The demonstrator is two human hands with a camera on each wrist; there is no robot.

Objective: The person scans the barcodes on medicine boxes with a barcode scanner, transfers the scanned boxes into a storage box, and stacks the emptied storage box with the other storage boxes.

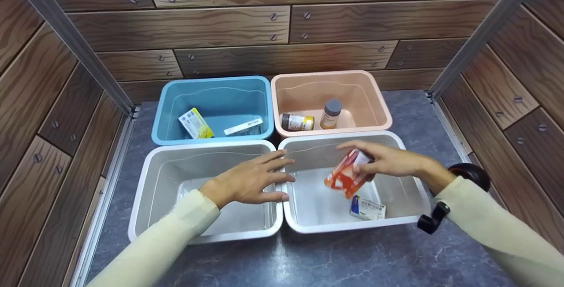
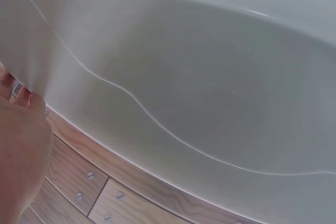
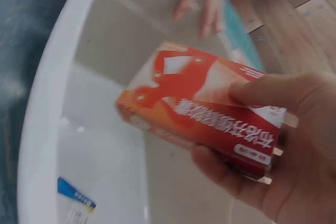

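My right hand (image 1: 387, 160) grips a red and orange medicine box (image 1: 348, 173) over the right grey bin (image 1: 308, 199). In the right wrist view the thumb lies across the printed face of the box (image 3: 194, 103) and the fingers wrap its other side. Below it on the bin floor lies a white and blue medicine box (image 1: 368, 208). Fingers spread, my left hand (image 1: 253, 180) reaches over the left grey bin (image 1: 207, 236), its fingertips at the two bins' adjoining rims. The left wrist view shows the left hand (image 2: 23, 145) beside a grey bin wall.
Behind stand a blue bin (image 1: 211, 82) with a yellow and white box (image 1: 196, 124) and a narrow white box (image 1: 243, 127), and a peach bin (image 1: 326, 75) with two bottles, one upright (image 1: 331, 114) and one lying (image 1: 298, 122). Wood-patterned walls (image 1: 229, 27) enclose the table.
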